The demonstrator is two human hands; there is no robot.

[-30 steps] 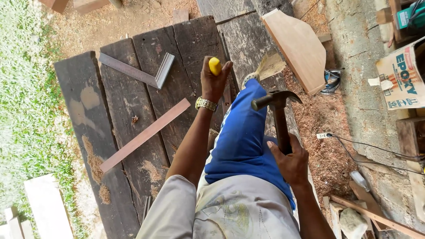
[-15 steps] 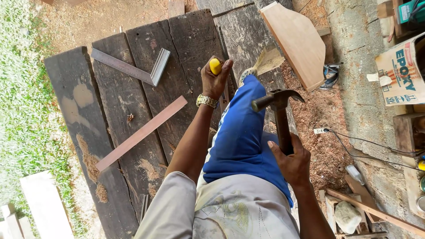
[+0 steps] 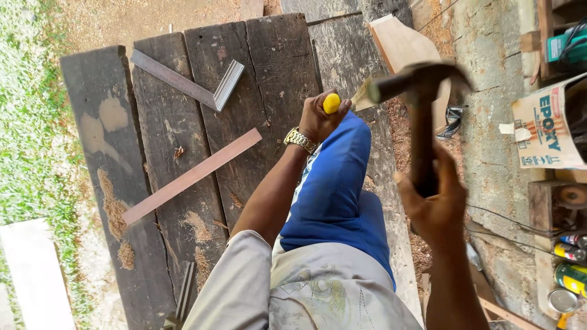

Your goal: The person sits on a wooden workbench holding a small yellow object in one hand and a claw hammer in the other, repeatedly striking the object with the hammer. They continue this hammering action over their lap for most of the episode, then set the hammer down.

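A cream cardboard box (image 3: 547,131) with red and blue print lies at the right edge; labelled spray cans (image 3: 572,263), yellow and dark, lie at lower right.

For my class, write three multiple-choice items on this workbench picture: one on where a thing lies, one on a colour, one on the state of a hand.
1. Where does the metal try square lie?
A. on the dark planks
B. on the grass
C. on the person's knee

2. What colour is the butt of the chisel handle in the left hand?
A. red
B. yellow
C. green

3. How is the right hand?
A. open and flat
B. resting on the planks
C. closed round the hammer handle, head raised

Answers:
1 A, the square rests on the boards beside a thin wooden strip.
2 B, a yellow end shows above the fist.
3 C, fingers wrap the handle and the head is blurred above the chisel.
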